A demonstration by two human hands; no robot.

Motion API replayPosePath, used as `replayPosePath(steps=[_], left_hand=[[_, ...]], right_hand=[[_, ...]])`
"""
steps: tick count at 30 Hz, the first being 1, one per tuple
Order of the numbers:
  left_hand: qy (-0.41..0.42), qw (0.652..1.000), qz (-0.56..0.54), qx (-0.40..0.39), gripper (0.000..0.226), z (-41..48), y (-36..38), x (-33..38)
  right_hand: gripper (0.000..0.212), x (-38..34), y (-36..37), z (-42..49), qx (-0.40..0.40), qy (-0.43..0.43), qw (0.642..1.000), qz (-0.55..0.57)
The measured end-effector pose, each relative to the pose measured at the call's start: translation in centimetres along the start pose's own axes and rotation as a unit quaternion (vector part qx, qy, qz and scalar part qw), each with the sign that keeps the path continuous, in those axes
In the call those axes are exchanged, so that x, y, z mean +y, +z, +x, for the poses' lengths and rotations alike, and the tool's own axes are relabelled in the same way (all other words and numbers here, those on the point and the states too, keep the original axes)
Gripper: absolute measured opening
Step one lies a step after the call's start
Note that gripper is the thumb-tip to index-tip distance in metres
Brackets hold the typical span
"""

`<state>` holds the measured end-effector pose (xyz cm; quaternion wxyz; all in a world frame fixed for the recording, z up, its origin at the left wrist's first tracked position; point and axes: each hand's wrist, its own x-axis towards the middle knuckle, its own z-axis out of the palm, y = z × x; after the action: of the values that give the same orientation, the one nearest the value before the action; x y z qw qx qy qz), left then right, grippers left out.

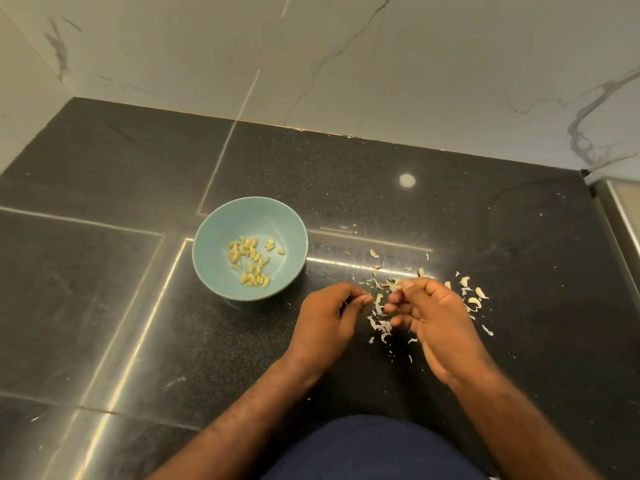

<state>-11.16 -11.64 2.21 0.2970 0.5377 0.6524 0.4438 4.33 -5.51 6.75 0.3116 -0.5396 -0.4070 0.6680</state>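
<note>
**Over the scraps on the table: finish stripping one clove, then bowl it**

On the dark table (450, 209), close in front of my body, I am peeling garlic. The pale blue bowl (221, 223) stands to the left of both hands and holds the peeled cloves (251, 263). My right hand (433, 313) is curled, its thumb and fingertips pinching the clove (396, 285) just above the table. My left hand (329, 317) sits just beside it with the fingers curled and the thumb against the forefinger. I cannot tell whether it holds a scrap of skin or nothing.

I judge the best move is to keep both hands low over the peel litter (381, 323), so loose skin falls onto the pile and not toward the bowl. I should hold the clove steady with the right hand and let the left catch a lifted edge of skin and draw it off along the clove. Before reaching left, I should check for clinging flakes. The unpeeled cloves (474, 301) wait near the right hand, so the next pick is a short reach.
</note>
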Motion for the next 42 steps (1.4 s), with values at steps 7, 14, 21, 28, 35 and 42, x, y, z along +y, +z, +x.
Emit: replayPosePath(steps=[7,14,21,28,35,42], left_hand=[[-0.087,0.996,-0.006,0.032,0.013,-0.4,0.8,-2.0],[-0.115,0.993,0.009,0.026,0.018,-0.4,1.0,-2.5],[-0.09,0.994,-0.007,0.061,0.048,-0.1,1.0,-1.8],[-0.064,0.996,-0.022,0.053,0.016,-0.4,1.2,-2.7],[-0.109,0.99,-0.047,0.078,0.025,-0.3,1.2,-2.2],[-0.153,0.961,-0.152,0.176,0.021,-0.5,0.5,-2.0]], right_hand=[[0.02,-2.1,5.4,0.7,-0.075,0.017,0.993,0.094],[0.034,-3.0,12.0,1.5,-0.174,-0.038,0.979,-0.099],[0.029,-2.8,10.7,1.9,-0.152,-0.091,0.975,-0.133],[0.01,-1.6,6.4,2.0,-0.075,-0.153,0.957,-0.236],[0.028,-3.8,9.7,2.2,-0.168,-0.316,0.791,-0.497],[0.039,-5.8,17.1,5.0,-0.283,-0.276,0.503,-0.769]])
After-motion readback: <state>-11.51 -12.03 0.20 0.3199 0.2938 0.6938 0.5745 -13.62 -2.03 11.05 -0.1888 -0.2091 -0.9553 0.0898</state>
